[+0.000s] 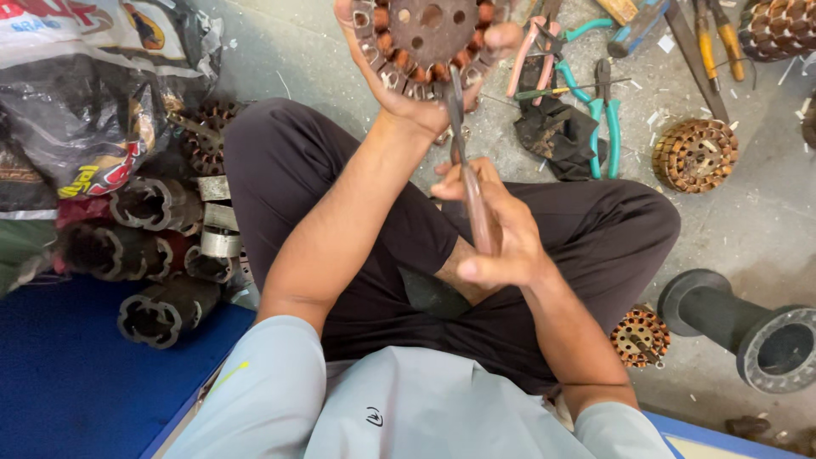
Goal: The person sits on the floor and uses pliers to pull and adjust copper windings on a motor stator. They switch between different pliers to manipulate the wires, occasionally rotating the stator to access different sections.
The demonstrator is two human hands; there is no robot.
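Head view: crumpled printed bag [85, 93] upper left

Stator [425, 38] cut off by top edge, so upper half unseen; left hand [408, 85] partly behind it, fingertips cut off too. Tool [472, 200] tip lost against stator slots; can't tell what kind. Second stator [778, 27] clipped at top-right corner. Pipe [748, 327] runs off right edge. Bag [81, 93] contents unclear.
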